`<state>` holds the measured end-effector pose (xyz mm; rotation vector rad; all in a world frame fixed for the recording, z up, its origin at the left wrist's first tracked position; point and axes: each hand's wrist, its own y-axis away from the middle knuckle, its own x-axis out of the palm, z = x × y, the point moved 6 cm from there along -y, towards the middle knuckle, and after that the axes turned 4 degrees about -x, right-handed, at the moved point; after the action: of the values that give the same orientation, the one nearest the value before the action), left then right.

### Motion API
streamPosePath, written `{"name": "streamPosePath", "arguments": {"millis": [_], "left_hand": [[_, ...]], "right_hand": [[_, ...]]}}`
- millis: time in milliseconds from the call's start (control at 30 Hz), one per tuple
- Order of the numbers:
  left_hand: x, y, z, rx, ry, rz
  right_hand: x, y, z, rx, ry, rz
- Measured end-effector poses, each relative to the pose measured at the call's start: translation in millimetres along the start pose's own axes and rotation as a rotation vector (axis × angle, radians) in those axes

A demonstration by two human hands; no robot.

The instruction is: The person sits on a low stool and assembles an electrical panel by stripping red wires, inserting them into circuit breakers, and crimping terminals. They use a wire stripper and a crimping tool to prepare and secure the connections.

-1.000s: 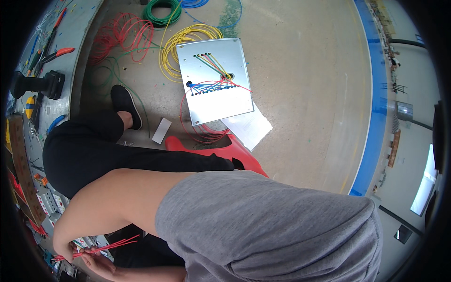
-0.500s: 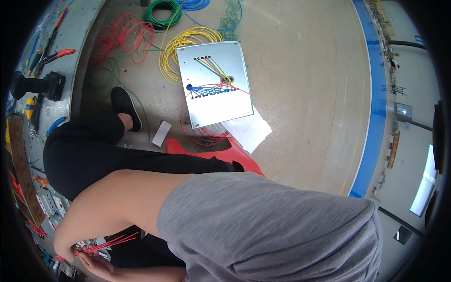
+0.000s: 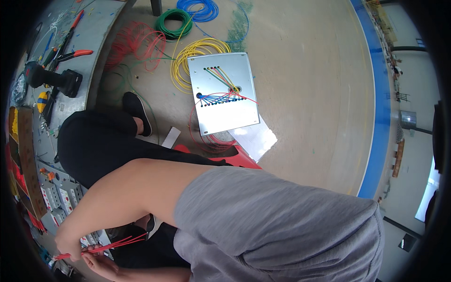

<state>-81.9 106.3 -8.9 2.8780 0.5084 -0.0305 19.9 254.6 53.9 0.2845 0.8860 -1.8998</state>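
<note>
At the lower left, a bundle of red wires [image 3: 123, 242] lies across my left hand [image 3: 101, 265], whose thumb and fingers close on it. The loose ends fan out toward my lap, and the other ends come out near my right wrist. My right arm reaches across from the grey sleeve, and my right hand [image 3: 70, 250] is beside the same wires; its fingers are mostly hidden. Below my hands and to their left are several grey modular devices [image 3: 70, 193] on the bench.
A metal panel [image 3: 223, 120] with coloured wires threaded through holes stands by a red stool [image 3: 242, 159]. Yellow [image 3: 181, 70], green [image 3: 162, 30] and blue wire coils [image 3: 206, 14] lie on the floor. A cordless drill [image 3: 56, 81] and red-handled pliers [image 3: 83, 53] rest on the bench.
My view has shifted, so the bench, panel and coils appear farther right and lower. Both hands stay together at the red wires, with only slight movement.
</note>
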Motion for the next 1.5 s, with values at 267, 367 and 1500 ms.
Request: {"name": "streamPosePath", "arguments": {"millis": [267, 367, 1500], "left_hand": [[33.7, 34.9, -6.3, 0.024, 0.056, -0.172], [73.7, 30.9, -21.9, -0.012, 0.142, -0.063], [102.8, 48.7, -24.0, -0.197, 0.282, 0.114]], "right_hand": [[-0.8, 24.8, 14.8, 0.161, -0.282, -0.013], [-15.9, 24.5, -1.6, 0.072, -0.267, 0.021], [-60.8, 38.4, 34.4, 0.329, -0.552, -0.065]]}}
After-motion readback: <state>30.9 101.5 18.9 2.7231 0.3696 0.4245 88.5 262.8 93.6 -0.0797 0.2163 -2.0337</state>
